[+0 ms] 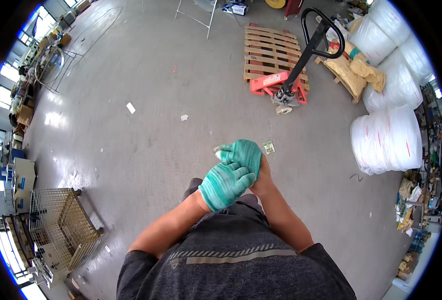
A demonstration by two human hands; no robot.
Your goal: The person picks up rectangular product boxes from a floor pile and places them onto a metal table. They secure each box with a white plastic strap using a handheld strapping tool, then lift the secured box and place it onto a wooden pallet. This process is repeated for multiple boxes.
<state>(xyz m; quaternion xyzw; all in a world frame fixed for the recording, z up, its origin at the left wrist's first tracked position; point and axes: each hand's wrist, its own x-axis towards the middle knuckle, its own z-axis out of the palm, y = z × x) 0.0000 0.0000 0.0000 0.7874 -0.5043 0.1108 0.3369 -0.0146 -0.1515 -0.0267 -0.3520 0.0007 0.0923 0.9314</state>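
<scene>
**Glove going onto the right hand**

While the person stands on the concrete floor (146,125), the left hand (225,184), already gloved, closes on the cuff of the green knit glove (243,154) half-drawn over the right hand (251,165), whose fingers are bent inside it. The fitting looks nearly done; a further pull toward the wrist seems needed. Beyond stand a wire cage (63,220), a red pallet jack (286,82) and a wooden pallet (271,50).
</scene>
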